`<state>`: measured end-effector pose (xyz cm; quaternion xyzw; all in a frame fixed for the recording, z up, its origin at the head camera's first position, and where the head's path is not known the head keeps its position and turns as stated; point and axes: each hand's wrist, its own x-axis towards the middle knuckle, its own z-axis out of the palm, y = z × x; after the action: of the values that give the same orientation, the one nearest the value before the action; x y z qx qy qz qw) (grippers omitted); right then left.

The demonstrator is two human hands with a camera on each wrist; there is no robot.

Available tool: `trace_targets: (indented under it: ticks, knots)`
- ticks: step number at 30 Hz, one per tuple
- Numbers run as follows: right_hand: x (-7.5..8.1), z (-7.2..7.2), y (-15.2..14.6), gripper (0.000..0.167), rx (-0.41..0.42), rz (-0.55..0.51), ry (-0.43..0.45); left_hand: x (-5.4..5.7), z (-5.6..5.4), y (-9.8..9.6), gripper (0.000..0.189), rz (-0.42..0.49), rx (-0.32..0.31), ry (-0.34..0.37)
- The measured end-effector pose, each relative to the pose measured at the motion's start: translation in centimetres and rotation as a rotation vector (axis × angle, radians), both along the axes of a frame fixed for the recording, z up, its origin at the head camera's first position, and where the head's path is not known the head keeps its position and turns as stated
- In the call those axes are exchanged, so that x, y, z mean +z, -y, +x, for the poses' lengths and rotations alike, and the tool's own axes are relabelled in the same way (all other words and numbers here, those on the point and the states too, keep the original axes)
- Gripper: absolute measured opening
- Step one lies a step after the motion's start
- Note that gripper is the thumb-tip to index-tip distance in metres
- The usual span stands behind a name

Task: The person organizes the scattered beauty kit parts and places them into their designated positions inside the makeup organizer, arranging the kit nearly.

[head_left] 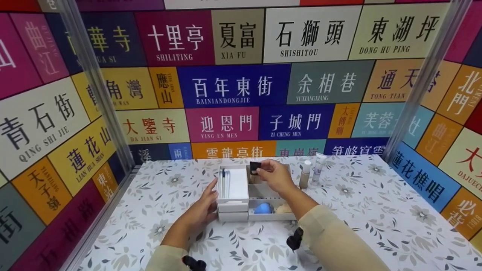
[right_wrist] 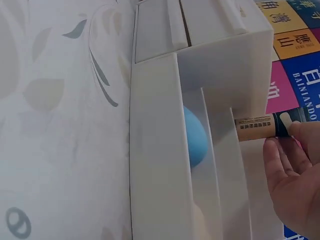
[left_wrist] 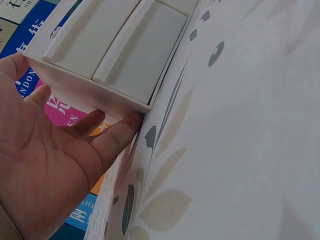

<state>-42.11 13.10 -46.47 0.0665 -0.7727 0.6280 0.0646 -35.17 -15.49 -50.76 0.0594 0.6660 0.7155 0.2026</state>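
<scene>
A white desktop organizer (head_left: 233, 201) with small drawers stands on the table. My left hand (head_left: 207, 201) rests against its left side; in the left wrist view the fingers (left_wrist: 117, 137) touch the wall below the drawer fronts. My right hand (head_left: 276, 176) pinches the black cap of a small beige bottle with dark print (right_wrist: 256, 128) over a rear compartment on the right. The bottle's lower end is hidden behind a divider in the right wrist view. A blue makeup sponge (head_left: 263, 208) and a beige puff-like item (head_left: 283, 209) lie in the front compartment.
Slim pen-like sticks (head_left: 224, 182) lean in the organizer's left section. To its right stand a white-capped bottle (head_left: 304, 175) and a white tube (head_left: 319, 168). A floral cloth (head_left: 376, 210) covers the table, with sign-printed walls (head_left: 233, 84) behind and at the sides.
</scene>
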Motion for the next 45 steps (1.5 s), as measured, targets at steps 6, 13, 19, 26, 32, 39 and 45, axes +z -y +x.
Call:
trace_targets:
  ticks: [6, 13, 19, 26, 32, 39, 45]
  knots:
    - [-0.6, -0.2, 0.8, 0.022, 0.031, -0.039, 0.048, 0.0, 0.1, -0.2, 0.062, -0.004, -0.015, -0.015]
    - [-0.5, -0.1, 1.1, 0.025, 0.045, -0.063, 0.082, -0.1, 0.2, 0.1, 0.062, -0.015, -0.018, -0.034]
    - [-0.3, 0.3, 0.5, 0.03, 0.03, -0.055, 0.097, -0.1, 0.3, 0.0, 0.064, 0.008, -0.028, -0.048]
    - [0.3, 1.2, -1.0, 0.031, 0.018, -0.022, 0.103, 0.0, 0.2, 0.1, 0.061, -0.015, -0.024, -0.028]
    - [1.1, 2.3, -2.8, 0.037, 0.031, -0.051, 0.094, -0.1, 0.1, 0.1, 0.061, -0.01, -0.022, -0.024]
    - [0.9, 3.7, -5.4, 0.043, 0.06, -0.058, 0.07, 0.0, 0.1, 0.1, 0.061, -0.015, -0.011, -0.009]
    - [0.7, 4.9, -7.6, 0.041, 0.027, -0.008, 0.066, 0.0, 0.0, 0.0, 0.061, -0.019, 0.005, 0.008]
